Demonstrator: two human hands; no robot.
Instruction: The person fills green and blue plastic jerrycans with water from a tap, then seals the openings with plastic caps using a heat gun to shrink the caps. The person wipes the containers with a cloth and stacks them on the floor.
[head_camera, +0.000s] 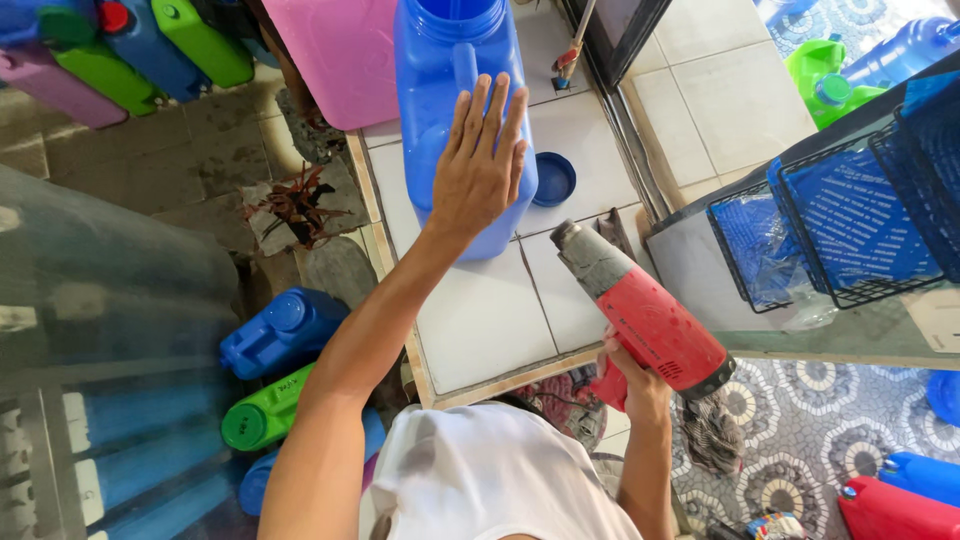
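My left hand (480, 160) lies flat with fingers spread on the side of a large blue plastic jug (440, 80), which stands open-mouthed on a white tiled counter (480, 320). My right hand (640, 385) grips the handle of a red heat gun (650, 315). Its grey nozzle points up and left toward the jug's lower right corner, a short gap away. A round blue cap (555, 180) lies on the tiles just right of the jug.
A pink container (345, 55) stands behind the jug. Blue and green jugs (275, 370) lie on the floor at left; more stand at top left and top right. Blue wire baskets (850, 220) sit on a shelf at right. A red jug (900, 510) is at bottom right.
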